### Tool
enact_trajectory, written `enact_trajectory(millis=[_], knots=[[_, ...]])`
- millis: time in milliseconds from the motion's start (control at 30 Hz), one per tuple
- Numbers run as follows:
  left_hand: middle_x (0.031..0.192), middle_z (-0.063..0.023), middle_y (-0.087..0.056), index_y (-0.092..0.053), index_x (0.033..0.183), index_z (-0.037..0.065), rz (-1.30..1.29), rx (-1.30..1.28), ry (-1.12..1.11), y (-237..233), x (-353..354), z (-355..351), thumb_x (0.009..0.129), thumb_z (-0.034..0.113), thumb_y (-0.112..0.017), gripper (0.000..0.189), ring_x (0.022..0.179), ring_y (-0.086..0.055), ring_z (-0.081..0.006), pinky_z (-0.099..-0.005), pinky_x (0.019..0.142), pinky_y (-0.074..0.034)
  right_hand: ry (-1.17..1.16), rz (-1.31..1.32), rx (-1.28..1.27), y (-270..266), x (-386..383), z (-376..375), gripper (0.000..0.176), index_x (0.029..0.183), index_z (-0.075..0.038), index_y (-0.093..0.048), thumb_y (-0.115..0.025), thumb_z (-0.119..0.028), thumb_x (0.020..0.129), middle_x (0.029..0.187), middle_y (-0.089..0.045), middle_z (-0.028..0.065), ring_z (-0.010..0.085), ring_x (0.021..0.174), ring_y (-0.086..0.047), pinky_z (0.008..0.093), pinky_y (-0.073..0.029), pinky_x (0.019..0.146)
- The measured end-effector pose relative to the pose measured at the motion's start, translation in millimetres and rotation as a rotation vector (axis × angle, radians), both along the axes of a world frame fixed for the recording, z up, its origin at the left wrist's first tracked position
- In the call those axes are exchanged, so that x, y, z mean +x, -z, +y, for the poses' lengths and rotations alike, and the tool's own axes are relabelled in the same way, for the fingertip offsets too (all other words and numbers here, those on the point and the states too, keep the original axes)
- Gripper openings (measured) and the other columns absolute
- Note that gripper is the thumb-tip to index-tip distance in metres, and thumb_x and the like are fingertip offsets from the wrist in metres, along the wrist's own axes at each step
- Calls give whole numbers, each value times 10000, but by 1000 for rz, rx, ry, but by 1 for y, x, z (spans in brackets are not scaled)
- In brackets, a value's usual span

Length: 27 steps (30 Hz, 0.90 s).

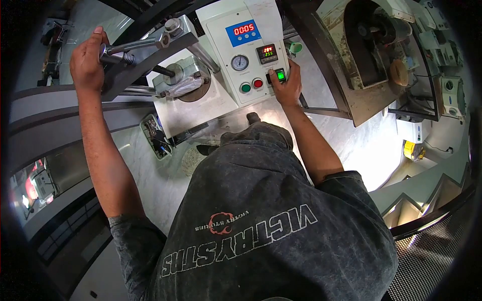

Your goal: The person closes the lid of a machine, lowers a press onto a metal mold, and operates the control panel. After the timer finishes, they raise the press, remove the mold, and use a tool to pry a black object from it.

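My left hand (88,62) is closed at the end of a metal lever (131,46) on the press at the upper left. My right hand (287,86) rests at the right edge of the white control panel (221,25), its thumb beside a lit green switch (280,75) and its fingers partly hidden behind the panel. The panel carries a timer display (244,29) reading 00:05, a temperature display (267,53), a pressure gauge (240,62), a green button (245,88) and a red button (257,83). A clear wrapped piece (186,88) sits by the press's round metal part.
A tray of tools (155,136) lies below the press on the left. To the right stands another machine (364,50) on a dark-framed table. A black perforated surface (427,256) is at the lower right, and a green cup (296,47) is behind the panel.
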<state>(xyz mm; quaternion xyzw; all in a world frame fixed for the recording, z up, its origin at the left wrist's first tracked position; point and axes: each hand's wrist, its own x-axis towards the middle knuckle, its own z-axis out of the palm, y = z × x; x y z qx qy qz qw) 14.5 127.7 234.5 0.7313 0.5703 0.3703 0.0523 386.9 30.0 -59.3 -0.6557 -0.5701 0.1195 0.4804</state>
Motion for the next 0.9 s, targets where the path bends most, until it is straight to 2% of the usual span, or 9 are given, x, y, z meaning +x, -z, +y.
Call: enact_trajectory(millis=[433, 533, 600, 900], knots=[[591, -21, -423, -603, 730, 12, 10, -4, 2, 2, -4, 1, 975, 397, -477, 473, 604, -395, -120, -299, 580, -306, 9, -13, -23, -2, -1, -1, 588, 1262, -33, -487, -718, -364, 835, 1157, -553, 188, 370, 1071, -561, 450, -454, 904], [591, -23, -427, -608, 729, 12, -34, -15, -2, 2, -2, 1, 972, 397, -484, 472, 605, -397, -122, -298, 579, -306, 26, 11, -6, -1, -1, 0, 608, 1211, -12, -503, -747, -378, 790, 1091, -558, 209, 400, 1036, -553, 479, -456, 880], [592, -26, -431, -611, 730, 9, -18, 25, 15, 3, -2, 1, 970, 402, -488, 477, 605, -400, -125, -297, 577, -308, 15, 3, -51, -6, -2, -2, 586, 1261, -31, -492, -720, -361, 834, 1164, -553, 193, 375, 1073, -565, 454, -456, 904], [598, -25, -435, -609, 730, 12, -29, 34, 11, 5, -4, 2, 964, 428, -492, 492, 612, -405, -130, -299, 586, -310, 7, 3, -8, -3, -1, -1, 590, 1258, -31, -496, -725, -367, 831, 1160, -555, 197, 374, 1070, -567, 451, -458, 905]])
